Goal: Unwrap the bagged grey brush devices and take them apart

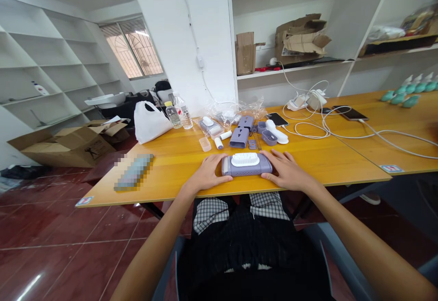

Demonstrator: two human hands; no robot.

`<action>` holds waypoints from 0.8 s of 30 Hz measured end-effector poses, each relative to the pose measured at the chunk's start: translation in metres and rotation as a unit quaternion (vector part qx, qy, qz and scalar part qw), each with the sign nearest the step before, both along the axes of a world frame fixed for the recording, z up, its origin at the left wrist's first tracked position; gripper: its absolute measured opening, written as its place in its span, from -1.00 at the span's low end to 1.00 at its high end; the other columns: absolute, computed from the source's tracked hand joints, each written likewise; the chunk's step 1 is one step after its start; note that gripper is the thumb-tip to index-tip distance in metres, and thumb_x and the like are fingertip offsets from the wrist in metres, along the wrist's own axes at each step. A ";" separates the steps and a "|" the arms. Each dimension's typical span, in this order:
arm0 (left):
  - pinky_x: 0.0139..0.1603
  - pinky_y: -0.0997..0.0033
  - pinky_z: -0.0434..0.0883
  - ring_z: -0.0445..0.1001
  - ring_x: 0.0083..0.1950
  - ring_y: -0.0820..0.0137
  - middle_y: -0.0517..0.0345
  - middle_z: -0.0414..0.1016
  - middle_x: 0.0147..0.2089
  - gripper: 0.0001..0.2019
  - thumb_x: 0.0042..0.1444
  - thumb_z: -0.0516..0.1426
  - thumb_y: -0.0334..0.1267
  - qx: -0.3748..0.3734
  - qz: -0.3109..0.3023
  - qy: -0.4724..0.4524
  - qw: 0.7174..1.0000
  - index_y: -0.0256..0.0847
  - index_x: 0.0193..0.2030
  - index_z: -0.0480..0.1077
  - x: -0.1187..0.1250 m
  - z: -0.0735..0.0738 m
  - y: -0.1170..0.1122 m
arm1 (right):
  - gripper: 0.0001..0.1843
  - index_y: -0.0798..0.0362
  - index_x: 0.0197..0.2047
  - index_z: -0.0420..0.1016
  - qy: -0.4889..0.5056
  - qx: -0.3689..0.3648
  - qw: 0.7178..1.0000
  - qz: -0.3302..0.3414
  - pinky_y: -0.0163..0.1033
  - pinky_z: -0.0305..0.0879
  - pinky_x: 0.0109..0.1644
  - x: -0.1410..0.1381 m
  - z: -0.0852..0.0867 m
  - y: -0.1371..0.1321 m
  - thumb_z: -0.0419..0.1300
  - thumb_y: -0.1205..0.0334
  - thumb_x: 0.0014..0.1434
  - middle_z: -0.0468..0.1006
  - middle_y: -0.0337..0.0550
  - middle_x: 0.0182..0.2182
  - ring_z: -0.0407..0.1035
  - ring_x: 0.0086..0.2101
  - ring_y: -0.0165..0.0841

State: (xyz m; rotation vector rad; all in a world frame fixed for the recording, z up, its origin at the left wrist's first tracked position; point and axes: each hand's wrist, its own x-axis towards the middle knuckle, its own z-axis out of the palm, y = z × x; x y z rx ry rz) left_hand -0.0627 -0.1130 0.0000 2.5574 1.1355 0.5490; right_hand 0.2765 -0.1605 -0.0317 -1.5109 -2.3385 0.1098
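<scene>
A purple-grey plastic case (251,171) lies flat near the table's front edge. On its top sits a white bristled brush head (245,159), bristles facing up. My left hand (209,174) grips the case's left end, its thumb along the front side. Around the right end curls my right hand (286,171), thumb at the front and fingers behind. Just beyond the case are purple shell parts (240,133), a small purple open box (269,138), a white brush-shaped piece (278,133), white cylinders (219,143) and a clear pinkish cup (205,144).
Plastic bags (227,111), two bottles (185,114) and a white carrier bag (150,123) stand toward the back left. White cables (308,132) run from chargers (316,100) to phones (278,119) on the right. A pixelated flat object (134,172) lies at left. Teal bottles (409,101) stand far right.
</scene>
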 end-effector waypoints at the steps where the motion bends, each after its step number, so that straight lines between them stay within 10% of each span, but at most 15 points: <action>1: 0.50 -0.26 0.25 0.37 0.44 -0.09 -0.12 0.39 0.45 -0.22 0.20 0.32 0.18 -0.001 -0.004 0.002 1.000 -0.02 0.46 0.23 -0.001 0.000 0.000 | -0.17 -0.11 0.61 0.01 0.002 0.001 1.000 0.000 0.48 -0.01 0.47 0.000 0.000 0.000 0.04 -0.26 0.43 0.29 0.08 0.51 0.11 0.47 0.26; 24: 0.53 -0.30 0.25 0.35 0.49 -0.10 -0.09 0.36 0.49 -0.16 0.11 0.39 0.16 -0.034 0.022 -0.042 0.998 -0.03 0.46 0.28 -0.009 0.003 0.003 | -0.17 -0.14 0.62 -0.02 0.007 0.000 1.000 0.004 0.44 -0.04 0.49 0.001 0.000 0.000 0.03 -0.26 0.43 0.29 0.05 0.50 0.11 0.47 0.21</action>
